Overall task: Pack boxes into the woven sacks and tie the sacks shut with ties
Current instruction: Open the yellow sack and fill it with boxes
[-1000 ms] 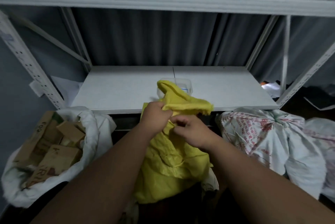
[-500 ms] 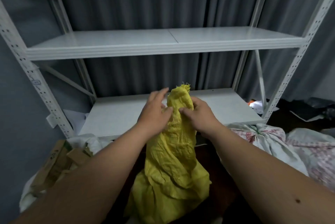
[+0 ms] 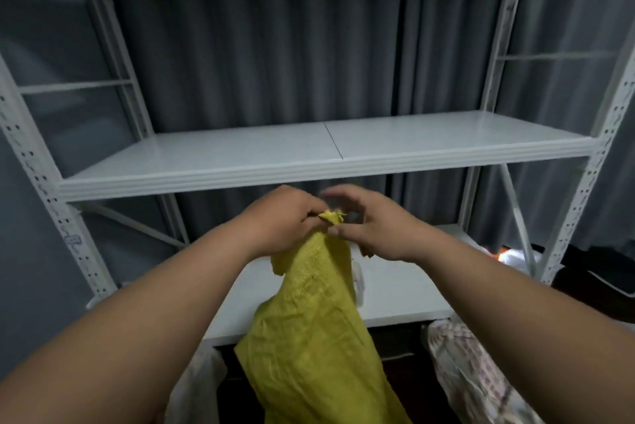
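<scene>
A yellow woven sack (image 3: pixel 319 320) hangs lifted in front of the shelf rack, its neck bunched into a narrow twist at the top. My left hand (image 3: pixel 281 221) grips that bunched neck just below the frayed tip. To the right of the tip is my right hand (image 3: pixel 374 227), its thumb against the sack and its blurred fingers spread loosely above the tip, not wrapped round it. I see no tie and no boxes. The sack's bottom runs out of the frame.
A white metal rack stands straight ahead, with a middle shelf (image 3: pixel 309 162) above my hands and a lower shelf (image 3: pixel 395 289) behind the sack. A white printed sack (image 3: pixel 474 365) lies at the lower right, and part of another white sack (image 3: pixel 199 382) at the lower left. Dark curtains hang behind.
The view has tilted upward and the sack has been raised. Its neck is bunched tighter in my left hand. My right hand has let go of the neck and its fingers have spread.
</scene>
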